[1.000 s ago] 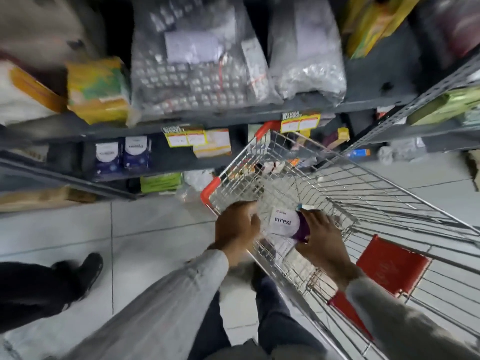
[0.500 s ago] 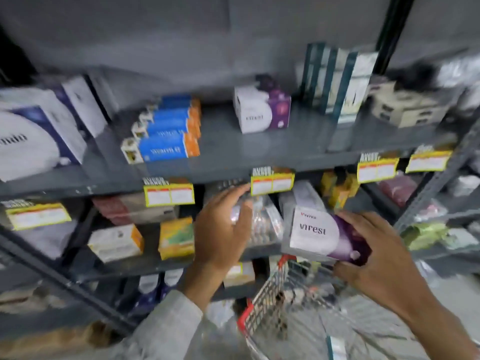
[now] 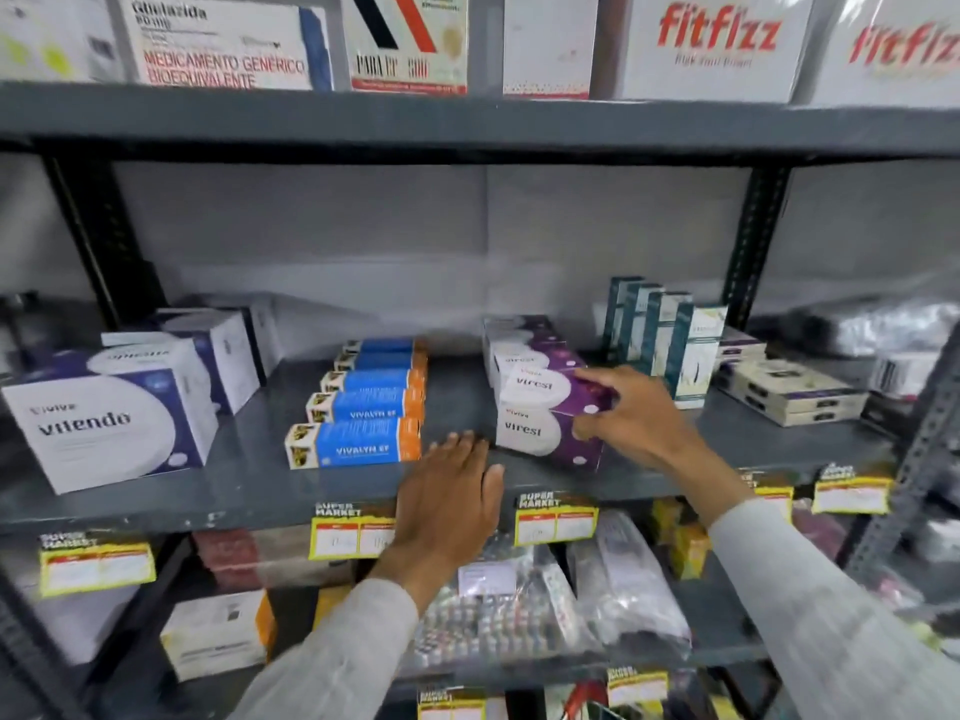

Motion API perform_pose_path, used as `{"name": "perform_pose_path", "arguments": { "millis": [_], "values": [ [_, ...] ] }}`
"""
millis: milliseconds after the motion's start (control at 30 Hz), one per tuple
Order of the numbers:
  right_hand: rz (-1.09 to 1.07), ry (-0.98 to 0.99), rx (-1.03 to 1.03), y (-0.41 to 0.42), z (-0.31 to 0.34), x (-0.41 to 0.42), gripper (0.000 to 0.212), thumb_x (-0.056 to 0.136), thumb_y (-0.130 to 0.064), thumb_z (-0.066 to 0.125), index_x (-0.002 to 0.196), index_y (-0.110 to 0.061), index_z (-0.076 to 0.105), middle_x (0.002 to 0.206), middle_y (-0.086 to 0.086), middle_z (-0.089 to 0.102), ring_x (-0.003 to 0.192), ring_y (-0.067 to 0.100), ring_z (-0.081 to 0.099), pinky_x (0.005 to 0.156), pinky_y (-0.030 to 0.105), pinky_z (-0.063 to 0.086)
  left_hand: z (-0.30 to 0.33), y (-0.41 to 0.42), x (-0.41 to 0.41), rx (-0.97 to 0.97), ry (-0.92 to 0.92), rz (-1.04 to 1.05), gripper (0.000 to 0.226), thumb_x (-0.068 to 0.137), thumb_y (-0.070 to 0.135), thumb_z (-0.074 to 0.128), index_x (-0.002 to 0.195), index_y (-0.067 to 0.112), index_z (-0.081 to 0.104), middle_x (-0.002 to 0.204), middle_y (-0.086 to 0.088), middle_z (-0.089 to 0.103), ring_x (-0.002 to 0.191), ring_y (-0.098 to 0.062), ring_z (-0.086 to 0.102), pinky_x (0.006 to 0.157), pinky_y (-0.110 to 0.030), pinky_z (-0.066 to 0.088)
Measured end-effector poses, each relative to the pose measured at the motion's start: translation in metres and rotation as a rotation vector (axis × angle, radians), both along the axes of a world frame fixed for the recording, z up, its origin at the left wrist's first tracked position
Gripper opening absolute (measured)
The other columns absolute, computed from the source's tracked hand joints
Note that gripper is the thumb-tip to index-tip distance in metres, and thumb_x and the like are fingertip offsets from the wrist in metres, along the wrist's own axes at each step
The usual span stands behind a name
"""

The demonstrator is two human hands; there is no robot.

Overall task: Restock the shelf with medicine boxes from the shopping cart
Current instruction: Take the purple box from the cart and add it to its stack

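On the grey shelf (image 3: 249, 485), right hand (image 3: 641, 418) clamps the upper Virest box (image 3: 540, 389), seating it on the stack; left hand (image 3: 449, 493) flat, empty, steadying.

Both arms wear long, light grey sleeves of soft, plain cloth. The left sleeve (image 3: 332, 652) ends just below the wrist, leaving the left hand (image 3: 447, 504) bare. The right sleeve (image 3: 831, 610) likewise stops at the wrist, and the right hand (image 3: 641, 418) is bare. No rings, watch or gloves show.
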State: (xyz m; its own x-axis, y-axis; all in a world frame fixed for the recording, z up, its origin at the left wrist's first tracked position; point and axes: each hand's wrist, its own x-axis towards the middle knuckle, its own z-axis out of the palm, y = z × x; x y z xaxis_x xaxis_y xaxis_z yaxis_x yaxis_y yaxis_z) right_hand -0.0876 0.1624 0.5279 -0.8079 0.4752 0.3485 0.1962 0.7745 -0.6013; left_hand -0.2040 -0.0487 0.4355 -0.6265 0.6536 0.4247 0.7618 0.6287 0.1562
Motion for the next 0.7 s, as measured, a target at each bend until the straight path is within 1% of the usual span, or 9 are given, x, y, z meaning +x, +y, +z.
{"name": "perform_pose_path", "arguments": {
  "millis": [67, 167, 300, 400, 433, 500, 567, 633, 700],
  "values": [
    [-0.001, -0.015, 0.002, 0.008, -0.008, -0.007, 0.075, 0.072, -0.032, 0.085, 0.143, -0.030, 0.061, 0.107, -0.012, 0.055, 0.089, -0.001, 0.054, 0.071, 0.017, 0.041, -0.002, 0.000, -0.001, -0.029, -0.005, -0.004, 0.065, 0.106, 0.050, 0.016, 0.152, 0.015, 0.046, 0.161, -0.009, 0.047, 0.151, -0.025, 0.041, 0.127, -0.041, 0.028],
    [0.008, -0.026, -0.002, 0.016, -0.017, -0.011, 0.071, 0.078, -0.032, 0.081, 0.146, -0.030, 0.059, 0.119, -0.003, 0.056, 0.090, 0.004, 0.058, 0.073, 0.014, 0.040, -0.002, 0.000, -0.002, -0.029, 0.000, -0.010, 0.066, 0.106, 0.050, 0.013, 0.154, 0.017, 0.044, 0.163, -0.006, 0.044, 0.153, -0.023, 0.038, 0.129, -0.040, 0.025],
    [0.035, -0.052, 0.035, 0.014, -0.024, -0.006, 0.076, 0.084, -0.031, 0.079, 0.154, -0.025, 0.049, 0.131, 0.001, 0.051, 0.109, 0.011, 0.052, 0.090, 0.021, 0.042, -0.003, 0.000, 0.000, -0.012, -0.004, -0.017, 0.066, 0.106, 0.049, 0.012, 0.154, 0.018, 0.044, 0.164, -0.005, 0.044, 0.153, -0.022, 0.036, 0.129, -0.040, 0.024],
    [-0.013, 0.052, 0.057, 0.004, -0.035, 0.010, 0.081, 0.085, -0.026, 0.082, 0.156, -0.020, 0.042, 0.146, 0.005, 0.046, 0.125, 0.013, 0.046, 0.106, 0.031, 0.044, -0.001, -0.001, 0.002, 0.020, -0.026, -0.032, 0.061, 0.108, 0.048, 0.019, 0.154, 0.018, 0.044, 0.163, -0.005, 0.044, 0.154, -0.021, 0.036, 0.129, -0.040, 0.023],
    [-0.049, 0.116, 0.083, -0.001, -0.041, 0.019, 0.081, 0.085, -0.023, 0.082, 0.155, -0.018, 0.042, 0.149, 0.005, 0.045, 0.131, 0.015, 0.046, 0.109, 0.031, 0.042, 0.000, -0.002, 0.003, 0.062, -0.044, -0.046, 0.058, 0.109, 0.047, 0.023, 0.154, 0.018, 0.046, 0.162, -0.004, 0.046, 0.152, -0.020, 0.038, 0.129, -0.039, 0.024],
    [-0.111, 0.248, 0.201, -0.013, -0.058, 0.041, 0.074, 0.086, -0.018, 0.079, 0.152, -0.014, 0.046, 0.148, 0.006, 0.047, 0.137, 0.018, 0.045, 0.111, 0.023, 0.033, -0.002, -0.007, 0.012, 0.209, -0.070, -0.078, 0.052, 0.108, 0.045, 0.033, 0.151, 0.019, 0.050, 0.157, -0.003, 0.053, 0.149, -0.018, 0.044, 0.127, -0.039, 0.029],
    [-0.113, 0.359, 0.297, -0.025, -0.082, 0.066, 0.058, 0.088, -0.013, 0.071, 0.144, -0.009, 0.054, 0.141, 0.008, 0.053, 0.133, 0.017, 0.048, 0.113, 0.015, 0.029, -0.014, -0.015, 0.028, 0.382, -0.046, -0.117, 0.046, 0.107, 0.039, 0.044, 0.146, 0.019, 0.056, 0.153, -0.002, 0.058, 0.147, -0.016, 0.046, 0.123, -0.040, 0.037],
    [-0.077, 0.409, 0.334, -0.034, -0.114, 0.092, 0.049, 0.086, -0.009, 0.066, 0.134, -0.004, 0.062, 0.132, 0.010, 0.059, 0.126, 0.016, 0.051, 0.113, 0.018, 0.033, -0.038, -0.022, 0.049, 0.521, 0.009, -0.162, 0.042, 0.103, 0.029, 0.054, 0.142, 0.018, 0.060, 0.151, -0.001, 0.060, 0.148, -0.015, 0.046, 0.122, -0.039, 0.038],
    [-0.024, 0.365, 0.301, -0.040, -0.156, 0.117, 0.042, 0.085, -0.008, 0.065, 0.127, -0.003, 0.067, 0.127, 0.009, 0.062, 0.123, 0.015, 0.053, 0.110, 0.021, 0.036, -0.072, -0.027, 0.073, 0.543, 0.052, -0.217, 0.041, 0.100, 0.024, 0.058, 0.140, 0.017, 0.062, 0.151, -0.002, 0.059, 0.148, -0.017, 0.045, 0.123, -0.037, 0.034]
  ]
}}
